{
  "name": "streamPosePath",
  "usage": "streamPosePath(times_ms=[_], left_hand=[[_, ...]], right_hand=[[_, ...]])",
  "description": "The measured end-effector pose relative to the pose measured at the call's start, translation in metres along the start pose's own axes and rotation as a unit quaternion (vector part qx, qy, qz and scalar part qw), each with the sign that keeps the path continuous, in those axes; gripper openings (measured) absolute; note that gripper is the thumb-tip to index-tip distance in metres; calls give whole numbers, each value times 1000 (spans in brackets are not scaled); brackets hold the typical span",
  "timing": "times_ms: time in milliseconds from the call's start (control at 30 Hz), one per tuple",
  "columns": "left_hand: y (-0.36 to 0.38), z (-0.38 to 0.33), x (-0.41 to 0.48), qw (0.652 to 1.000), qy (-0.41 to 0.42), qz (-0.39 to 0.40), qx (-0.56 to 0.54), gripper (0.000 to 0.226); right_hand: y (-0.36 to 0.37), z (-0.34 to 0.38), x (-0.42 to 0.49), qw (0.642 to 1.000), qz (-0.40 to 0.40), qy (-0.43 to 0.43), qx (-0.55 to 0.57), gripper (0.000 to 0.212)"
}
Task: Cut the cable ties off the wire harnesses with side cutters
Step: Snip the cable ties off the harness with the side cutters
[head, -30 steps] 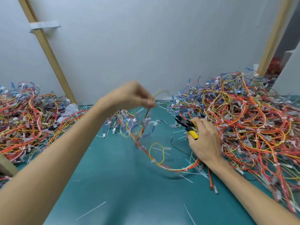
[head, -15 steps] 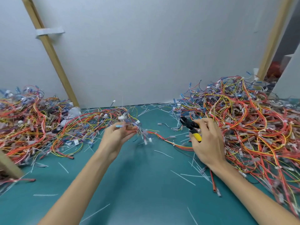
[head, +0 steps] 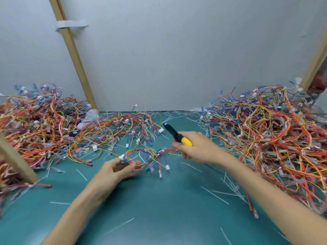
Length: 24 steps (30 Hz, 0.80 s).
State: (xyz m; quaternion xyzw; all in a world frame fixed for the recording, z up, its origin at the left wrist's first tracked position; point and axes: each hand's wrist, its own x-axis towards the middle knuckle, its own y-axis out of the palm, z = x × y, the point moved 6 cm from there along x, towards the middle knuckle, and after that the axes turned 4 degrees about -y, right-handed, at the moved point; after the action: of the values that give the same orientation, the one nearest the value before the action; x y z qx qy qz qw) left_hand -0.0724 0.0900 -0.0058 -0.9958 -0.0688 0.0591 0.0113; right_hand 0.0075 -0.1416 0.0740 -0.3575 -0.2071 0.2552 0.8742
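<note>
Left hand pinches one end of a loose wire harness between thumb and fingertips, with a blurred white connector at the pinch. Right hand grips side cutters by the yellow handle, black head pointing to 11 o'clock; blade state unreadable. Harness hangs between both hands above centre of green mat; contact at right hand unclear, ties on it not discernible. Pile at 9 o'clock and pile at 3 o'clock cut off by frame; pile at 12 o'clock smaller. White tie offcuts on mat.

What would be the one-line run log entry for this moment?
left hand: pinches thin multicoloured wire harness | right hand: grips yellow-handled black side cutters | cutter tip: clear of harness
</note>
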Motion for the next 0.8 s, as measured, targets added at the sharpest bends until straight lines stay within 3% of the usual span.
streamPosePath(times_ms=[33,100,233,400,500,600,800], left_hand=[[2,1,-2,1000,7,18,-1,34],[5,4,-2,998,13,40,-42,45],[9,6,1,987,14,81,-142,29],[12,0,4,974,59,109,-190,32],[5,-3,6,980,42,35,-193,21],[1,1,2,984,-32,-14,-177,10],[44,1,-18,974,-135,50,-176,18]], right_hand=[[11,3,12,999,23,-12,-31,12],[36,6,32,996,83,1,31,12],[72,-8,52,964,204,105,133,14],[70,-8,53,958,231,73,155,30],[59,-12,48,969,160,73,174,30],[43,-18,44,969,27,95,226,36],[15,-16,33,950,-220,121,185,40]])
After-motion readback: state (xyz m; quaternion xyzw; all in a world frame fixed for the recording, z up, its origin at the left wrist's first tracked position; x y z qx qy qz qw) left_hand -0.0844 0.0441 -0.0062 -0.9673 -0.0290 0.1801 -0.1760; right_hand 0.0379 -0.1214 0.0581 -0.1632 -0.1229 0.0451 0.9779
